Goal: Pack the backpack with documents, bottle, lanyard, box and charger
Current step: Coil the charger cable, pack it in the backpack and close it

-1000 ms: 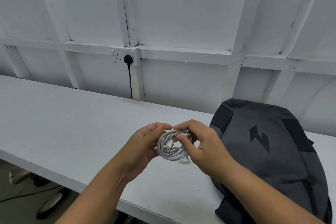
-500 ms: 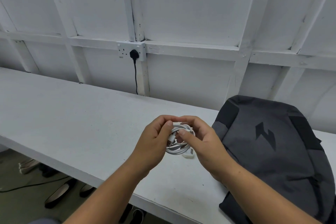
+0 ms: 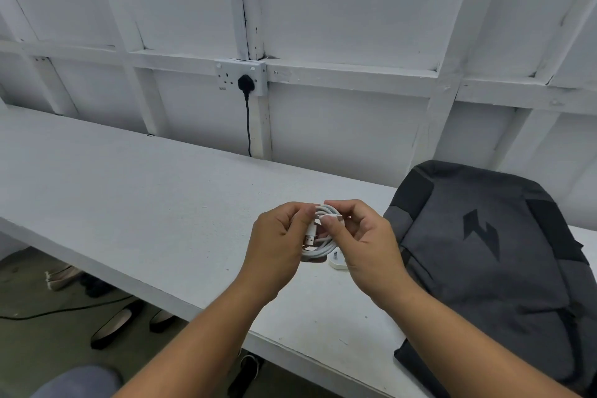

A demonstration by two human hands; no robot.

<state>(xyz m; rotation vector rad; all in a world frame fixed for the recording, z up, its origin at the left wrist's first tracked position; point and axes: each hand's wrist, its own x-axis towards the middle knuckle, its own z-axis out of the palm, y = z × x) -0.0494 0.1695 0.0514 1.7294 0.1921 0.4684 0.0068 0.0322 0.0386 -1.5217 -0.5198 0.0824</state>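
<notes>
Both hands hold a coiled white charger cable [image 3: 318, 249] just above the white table [image 3: 135, 203]. My left hand [image 3: 277, 245] grips the coil's left side, with the USB plug sticking out by the thumb. My right hand [image 3: 361, 236] pinches the cable's other end at the top of the coil. The white plug adapter [image 3: 337, 263] lies on the table under my right hand, partly hidden. A dark grey backpack [image 3: 491, 262] with a black lightning mark lies flat to the right, closed as far as I can see. No documents, bottle, lanyard or box are in view.
A white wall socket [image 3: 240, 76] with a black plug and cord hangs on the white wall behind the table. Shoes [image 3: 113, 328] and a black cable lie on the floor below the table's front edge.
Both hands kept hold of the coiled cable and shifted their fingers on it; my right hand now pinches one cable end. The camera view drifted left.
</notes>
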